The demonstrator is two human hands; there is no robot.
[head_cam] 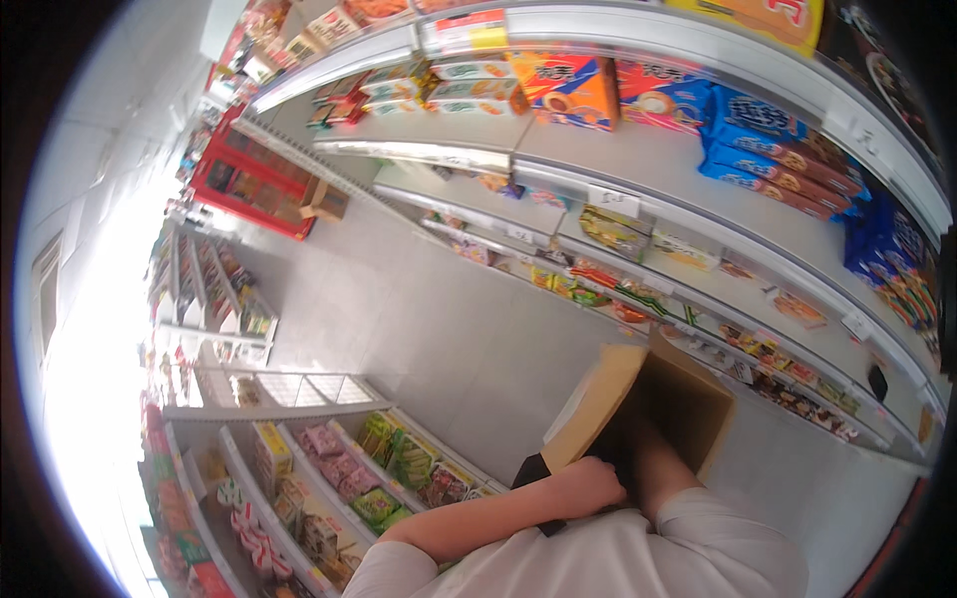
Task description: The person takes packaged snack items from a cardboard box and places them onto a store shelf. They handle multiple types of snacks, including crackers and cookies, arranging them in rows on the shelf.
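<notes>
An open cardboard box is tilted in front of my body, its mouth towards me and its inside dark. My left hand is at the near edge of the box, fingers bent; a black thing shows beside the wrist, too unclear to name. My right forearm reaches into the box, and the right hand is hidden in its shadow. Beyond the box are store shelves with blue snack packets, an orange-and-blue box and stacked white-and-orange boxes.
Shelving with bagged and boxed snacks stands close at the lower left. Tiled floor runs between the shelf rows. Farther off are a red display cabinet and a small cardboard box. A shelf edge spans the right side.
</notes>
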